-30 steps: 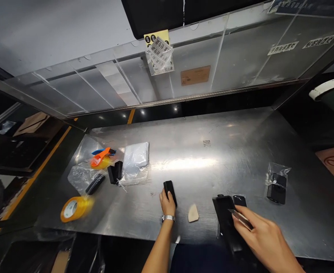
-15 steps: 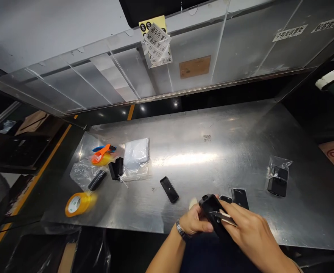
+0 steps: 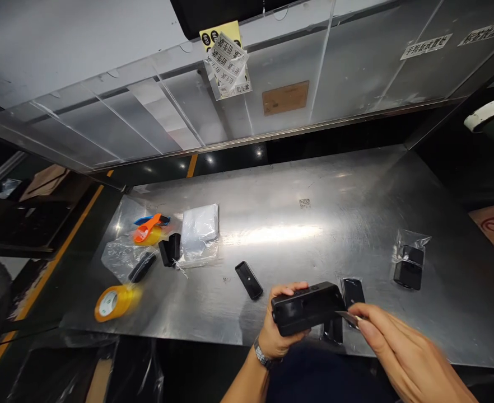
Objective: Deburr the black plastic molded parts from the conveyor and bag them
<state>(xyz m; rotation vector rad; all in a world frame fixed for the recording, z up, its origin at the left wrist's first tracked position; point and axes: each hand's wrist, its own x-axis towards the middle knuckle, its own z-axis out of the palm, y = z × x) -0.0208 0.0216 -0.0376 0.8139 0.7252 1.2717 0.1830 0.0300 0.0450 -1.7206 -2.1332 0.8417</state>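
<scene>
Black, boxy plastic case (image 3: 308, 309): grasped in my left hand (image 3: 272, 338), over the grey metal worktop (image 3: 268, 207)'s near edge. Thin, pointed metal tool (image 3: 348, 317): pinched in my right hand (image 3: 398, 344), tip beside the case (contact unclear); a skid could scratch plastic or nick skin.

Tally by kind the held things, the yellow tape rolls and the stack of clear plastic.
Black case in the left hand: 1
Thin metal tool in the right hand: 1
Yellow tape rolls, nearer roll and farther roll: 2
Stack of clear plastic: 1
Total: 5
</scene>
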